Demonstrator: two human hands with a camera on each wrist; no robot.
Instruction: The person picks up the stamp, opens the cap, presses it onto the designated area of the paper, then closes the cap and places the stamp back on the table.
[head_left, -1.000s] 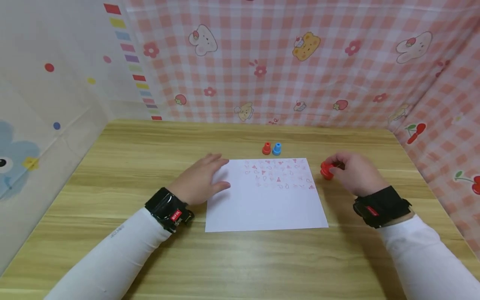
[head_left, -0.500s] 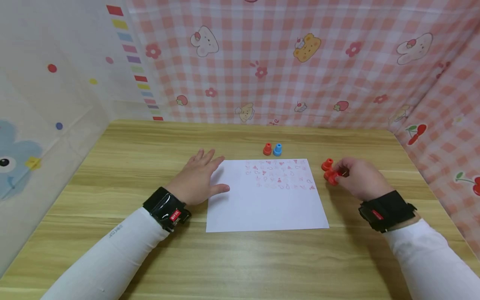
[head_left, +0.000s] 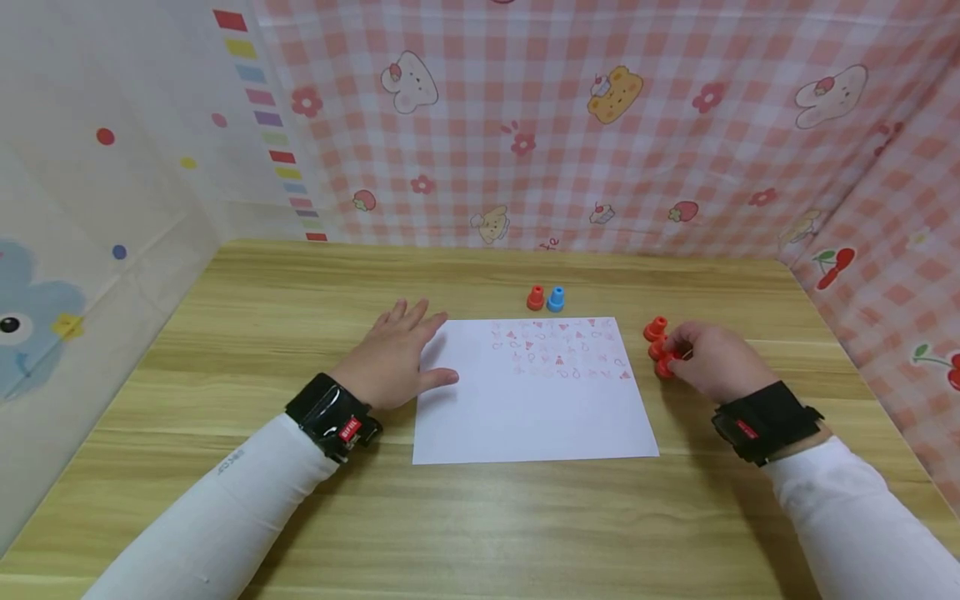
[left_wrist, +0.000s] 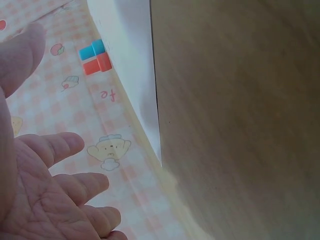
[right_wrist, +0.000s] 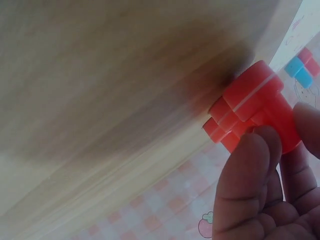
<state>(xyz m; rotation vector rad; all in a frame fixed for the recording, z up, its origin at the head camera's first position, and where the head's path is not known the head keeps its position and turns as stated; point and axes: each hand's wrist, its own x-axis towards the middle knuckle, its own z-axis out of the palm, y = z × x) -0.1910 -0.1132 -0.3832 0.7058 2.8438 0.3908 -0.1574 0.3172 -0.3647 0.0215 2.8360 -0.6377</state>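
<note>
My right hand [head_left: 708, 358] pinches a red stamp [right_wrist: 255, 90] between thumb and fingers, at the near end of a short row. Two more red stamps [head_left: 656, 328] stand just behind it, to the right of a white sheet of paper [head_left: 525, 421]. Rows of small red and pink prints [head_left: 558, 360] cover the upper right part of the sheet. Over the sheet's upper left edge lies my left hand [head_left: 390, 362], fingers spread and nothing held. In the left wrist view its fingers [left_wrist: 82, 187] are straight and apart.
Beyond the paper's far edge a red stamp [head_left: 536, 297] stands beside a blue stamp [head_left: 556, 299]. The wooden table [head_left: 495, 525] ends at a pink checked cloth [head_left: 480, 125] behind, with a patterned white cloth [head_left: 150, 167] on the left.
My right hand has shifted slightly right and toward me, bringing the pinched red stamp to the near end of the row. The left hand has barely moved.
</note>
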